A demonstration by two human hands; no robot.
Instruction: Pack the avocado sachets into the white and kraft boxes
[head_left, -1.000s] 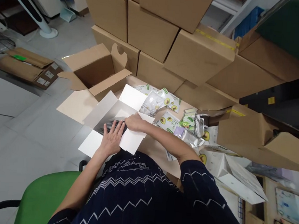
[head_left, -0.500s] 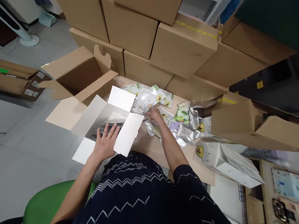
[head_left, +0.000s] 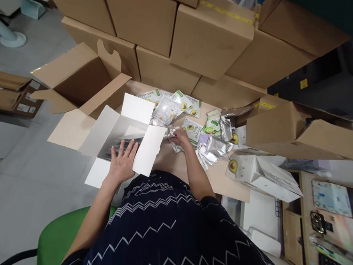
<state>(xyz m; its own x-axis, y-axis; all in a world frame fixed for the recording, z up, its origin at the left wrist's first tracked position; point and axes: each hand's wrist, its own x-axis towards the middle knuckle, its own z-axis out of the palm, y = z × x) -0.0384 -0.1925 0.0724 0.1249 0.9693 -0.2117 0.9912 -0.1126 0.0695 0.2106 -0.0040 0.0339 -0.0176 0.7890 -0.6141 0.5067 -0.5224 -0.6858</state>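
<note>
A white carton (head_left: 151,146) with raised flaps stands in front of me, and dark, shiny packets (head_left: 126,141) lie inside it. My left hand (head_left: 123,157) rests in its opening with fingers spread, over those packets and beside the near flap. Just right of the carton, my right hand (head_left: 181,138) is closed on a silver pouch (head_left: 170,132), its fingers partly hidden. Around it lie avocado-printed white packets (head_left: 192,129), a green packet (head_left: 213,126) and several loose silver pouches (head_left: 218,145) on the cardboard-coloured tabletop (head_left: 174,162).
An open brown box (head_left: 82,79) stands at the left. Stacked brown cartons (head_left: 212,40) form a wall behind the table. At the right are another open brown box (head_left: 272,126) and a white avocado-printed carton (head_left: 265,177). A green chair (head_left: 63,230) is below left.
My right hand has drawn a silver pouch from the pile toward the white carton. My left hand stays spread in the carton. The view has shifted slightly.
</note>
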